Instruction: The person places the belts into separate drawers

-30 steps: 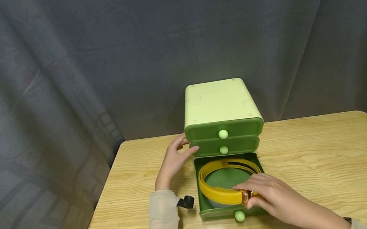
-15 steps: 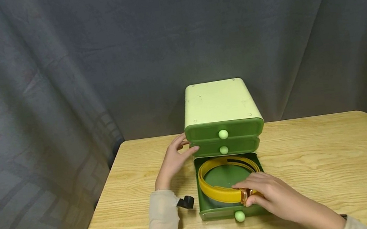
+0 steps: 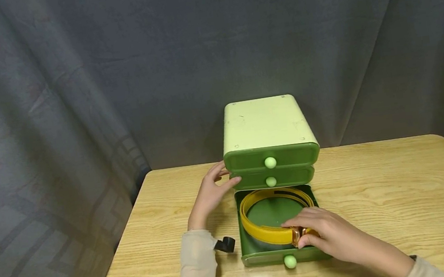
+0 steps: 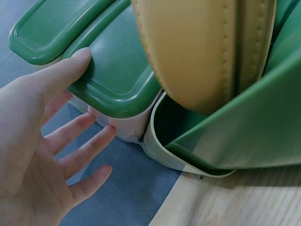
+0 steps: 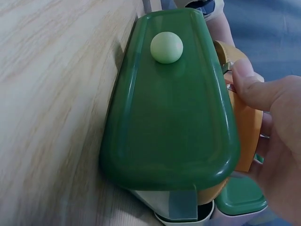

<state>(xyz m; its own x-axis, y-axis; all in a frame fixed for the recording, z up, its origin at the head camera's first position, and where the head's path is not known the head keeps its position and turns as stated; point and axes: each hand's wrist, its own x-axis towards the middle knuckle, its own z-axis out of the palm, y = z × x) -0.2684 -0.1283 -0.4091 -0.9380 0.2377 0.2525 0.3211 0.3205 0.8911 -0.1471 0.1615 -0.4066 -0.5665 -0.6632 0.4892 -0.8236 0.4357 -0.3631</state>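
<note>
A coiled yellow belt [image 3: 267,236] with a gold-coloured buckle [image 3: 296,236] is at the pulled-out bottom drawer [image 3: 262,259] of a small green chest of drawers [image 3: 267,121]. My right hand [image 3: 334,235] pinches the belt at its buckle, thumb in front and fingers behind. In the right wrist view the thumb presses on the belt [image 5: 245,134] just behind the drawer front. My left hand [image 3: 209,194] is at the chest's left side, its fingers spread and loosely bent. Its thumb touches the middle drawer's front [image 4: 117,61] at the left end.
Two upper drawers, each with a pale round knob [image 3: 270,162], are pushed in. The chest stands on a wooden table [image 3: 400,200] with a dark grey curtain [image 3: 259,32] behind it. A black piece [image 3: 225,245] sticks out from the left sleeve.
The belt and my right hand have shifted slightly toward the chest, with the belt's far side now closer to the drawer opening. My left hand and the chest have stayed put.
</note>
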